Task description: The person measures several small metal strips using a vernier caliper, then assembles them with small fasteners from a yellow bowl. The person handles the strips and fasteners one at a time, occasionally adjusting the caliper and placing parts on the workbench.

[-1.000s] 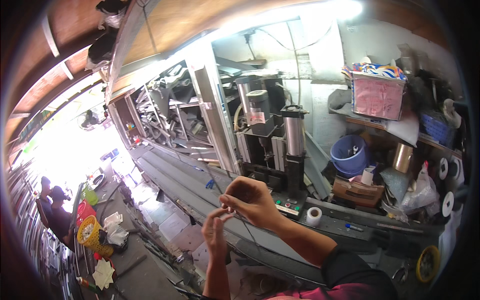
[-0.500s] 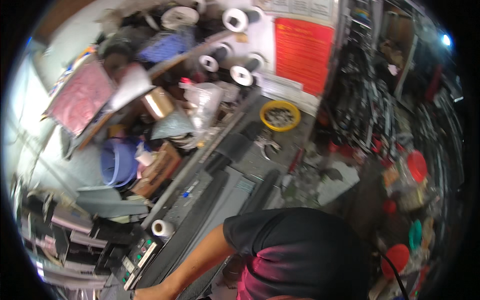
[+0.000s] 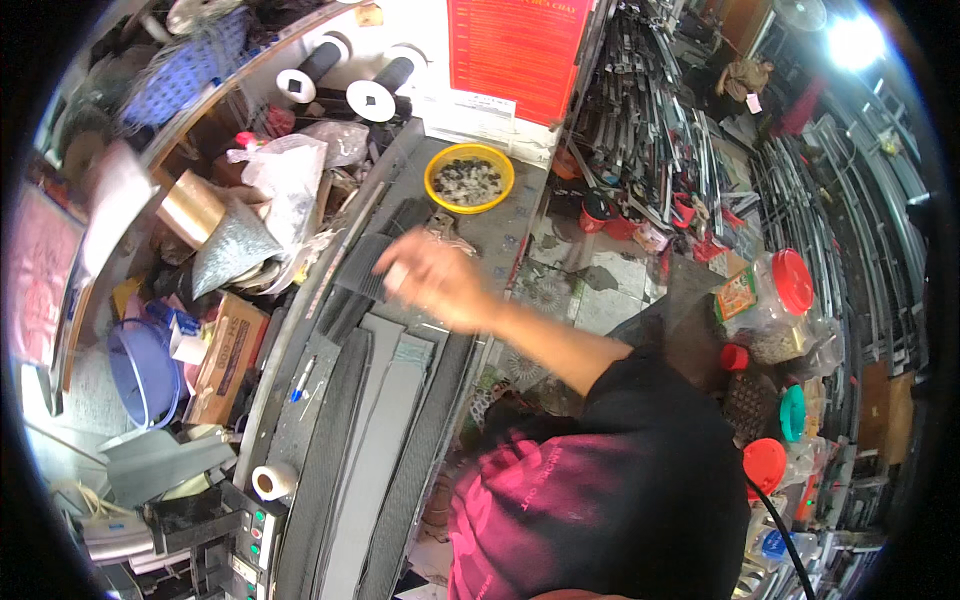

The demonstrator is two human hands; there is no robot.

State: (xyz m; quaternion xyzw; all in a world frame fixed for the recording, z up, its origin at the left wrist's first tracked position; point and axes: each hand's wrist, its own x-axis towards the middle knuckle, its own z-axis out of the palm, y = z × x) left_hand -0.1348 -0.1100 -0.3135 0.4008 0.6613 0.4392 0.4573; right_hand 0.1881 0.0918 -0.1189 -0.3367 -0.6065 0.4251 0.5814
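Note:
My right hand (image 3: 435,280), slightly blurred, is raised over the bench with its fingers loosely bent and apart, and I see nothing in them. Beside its fingertips lies a bundle of dark ribbed mesh (image 3: 362,265). Just beyond the hand are small tan and metal pieces (image 3: 448,228). A yellow bowl (image 3: 470,180) of small black and whitish parts stands farther off. Closer to me, long dark mesh strips (image 3: 330,440) flank a grey panel (image 3: 372,440) with a small pale green-grey piece (image 3: 415,348) on its far end. My left hand is out of view.
Left on the bench are a blue-and-white pen (image 3: 302,380), a white roll (image 3: 272,482) and a button box (image 3: 258,545). A cardboard box (image 3: 228,360) and purple bucket (image 3: 145,370) stand left of the bench. Metal profiles (image 3: 650,110) and red-lidded jars (image 3: 785,285) are at right.
My right hand has left the button box at lower left and swung up and away to the bench's far part. The view has shifted, showing more of the right side.

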